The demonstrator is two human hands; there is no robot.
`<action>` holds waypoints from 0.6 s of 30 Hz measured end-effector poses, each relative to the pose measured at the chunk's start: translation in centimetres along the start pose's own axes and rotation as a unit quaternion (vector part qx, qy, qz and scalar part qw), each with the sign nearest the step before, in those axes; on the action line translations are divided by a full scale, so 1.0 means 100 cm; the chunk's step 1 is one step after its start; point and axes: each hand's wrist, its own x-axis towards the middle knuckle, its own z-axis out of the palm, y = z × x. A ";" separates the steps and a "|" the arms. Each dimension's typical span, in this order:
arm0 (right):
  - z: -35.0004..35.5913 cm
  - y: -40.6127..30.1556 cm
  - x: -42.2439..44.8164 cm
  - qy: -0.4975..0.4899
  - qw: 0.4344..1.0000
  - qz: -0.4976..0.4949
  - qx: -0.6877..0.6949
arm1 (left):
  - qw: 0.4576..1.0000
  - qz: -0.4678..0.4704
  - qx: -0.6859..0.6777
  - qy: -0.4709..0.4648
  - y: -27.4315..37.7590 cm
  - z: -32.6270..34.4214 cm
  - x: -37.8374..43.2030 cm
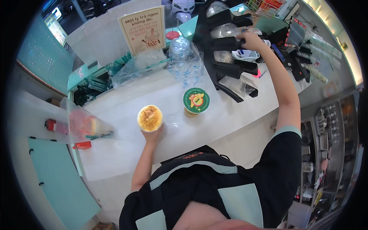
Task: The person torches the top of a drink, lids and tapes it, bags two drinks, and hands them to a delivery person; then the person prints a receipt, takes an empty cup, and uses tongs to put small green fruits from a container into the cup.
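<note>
My left hand (151,135) is wrapped around an open cup (150,118) on the white counter; its pale drink top is dusted with brown and yellow. To its right stands a cup (191,114) sealed with a printed green film lid (196,100). Reaching far forward, my right hand (250,41) is at the mouth of one arm of a black dispenser rack (227,44). Clear plastic lids (225,30) sit in the rack. Whether my right fingers grip anything is too small to tell.
Stacked clear plastic domes (182,63) in wrapping stand behind the sealed cup. Wrapped straws (97,83) fill a tray at the counter's back left. A clear plastic bag (86,122) is at the left, near a red object (82,145). A printed sign (143,30) stands behind the counter (120,161).
</note>
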 end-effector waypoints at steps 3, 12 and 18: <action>0.004 -0.008 0.002 -0.048 0.992 -0.033 -0.109 | 0.997 -0.073 -0.028 -0.002 0.008 -0.001 0.001; 0.017 -0.012 -0.008 0.161 0.964 -0.132 -0.167 | 0.976 0.111 0.047 0.180 0.020 -0.014 -0.027; 0.005 0.010 0.005 0.180 0.982 -0.060 -0.022 | 0.946 0.156 0.018 0.285 0.053 -0.029 -0.037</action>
